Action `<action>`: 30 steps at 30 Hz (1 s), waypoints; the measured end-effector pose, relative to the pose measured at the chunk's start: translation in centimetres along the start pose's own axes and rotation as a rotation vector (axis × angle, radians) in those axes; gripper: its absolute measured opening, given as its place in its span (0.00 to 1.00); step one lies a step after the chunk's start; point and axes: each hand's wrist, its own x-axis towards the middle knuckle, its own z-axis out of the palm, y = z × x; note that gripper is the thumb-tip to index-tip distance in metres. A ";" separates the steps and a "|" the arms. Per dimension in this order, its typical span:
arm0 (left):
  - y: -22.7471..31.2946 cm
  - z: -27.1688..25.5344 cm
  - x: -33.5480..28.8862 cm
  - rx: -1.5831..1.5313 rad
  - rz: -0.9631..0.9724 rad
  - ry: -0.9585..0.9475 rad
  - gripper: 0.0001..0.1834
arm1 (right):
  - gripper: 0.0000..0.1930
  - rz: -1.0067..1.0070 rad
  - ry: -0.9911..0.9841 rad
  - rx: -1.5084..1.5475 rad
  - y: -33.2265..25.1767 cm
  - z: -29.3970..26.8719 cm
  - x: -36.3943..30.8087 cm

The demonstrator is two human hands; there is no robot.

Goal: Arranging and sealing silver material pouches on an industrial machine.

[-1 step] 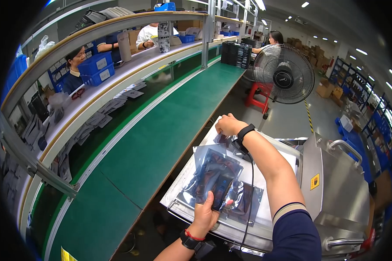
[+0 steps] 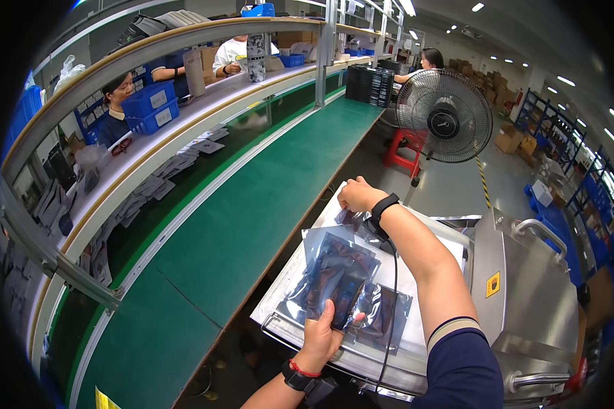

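My left hand [image 2: 323, 335] grips the near end of a shiny, see-through silvery-grey bag [image 2: 341, 269] with a dark item inside, thumb on top. More bags of this kind [image 2: 382, 315] lie beside and under it on the white top of a metal machine [image 2: 423, 334]. My right hand [image 2: 359, 195] reaches across to the far end of this surface. Its fingers are bent and closed down over another shiny bag [image 2: 346, 217], partly hidden by the hand and wrist. A black cable [image 2: 394, 286] runs from the right wrist's band down across the bags.
To the left runs a long green belt [image 2: 252, 198], with a shelf of grey pieces and blue bins [image 2: 150, 109] beyond. A hinged steel lid [image 2: 532, 279] stands at right. Farther off are a black fan [image 2: 445, 116], a red stool [image 2: 407, 146], stacked black trays [image 2: 370, 85] and several people.
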 end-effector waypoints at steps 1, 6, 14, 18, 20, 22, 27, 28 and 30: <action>0.0 0.0 0.0 -0.003 -0.001 0.001 0.21 | 0.06 -0.012 -0.004 -0.045 0.2 0.1 0.2; 0.2 0.5 0.0 0.004 -0.003 0.001 0.21 | 0.05 -0.066 0.137 -0.060 0.0 -2.6 -2.4; 0.4 0.3 0.1 -0.025 -0.001 -0.001 0.20 | 0.05 -0.152 0.284 -0.040 0.2 -3.5 -3.8; 0.3 0.6 0.1 -0.026 0.011 -0.008 0.21 | 0.05 -0.150 0.239 -0.108 0.5 -4.0 -4.1; 0.3 0.6 0.0 -0.024 0.011 -0.007 0.21 | 0.06 -0.128 0.269 -0.051 0.8 -4.2 -4.1; 0.3 0.6 0.0 -0.021 0.011 -0.005 0.21 | 0.06 -0.136 0.236 -0.077 0.8 -4.8 -4.5; 0.3 0.1 0.0 0.026 0.000 -0.016 0.22 | 0.05 -0.149 0.186 -0.177 0.3 -6.0 -4.6; 0.2 0.0 0.0 0.026 -0.001 -0.015 0.22 | 0.05 -0.149 0.185 -0.176 0.2 -5.8 -4.4; 0.1 -0.2 0.0 0.019 -0.003 -0.009 0.22 | 0.04 -0.143 0.172 -0.206 0.0 -5.4 -4.0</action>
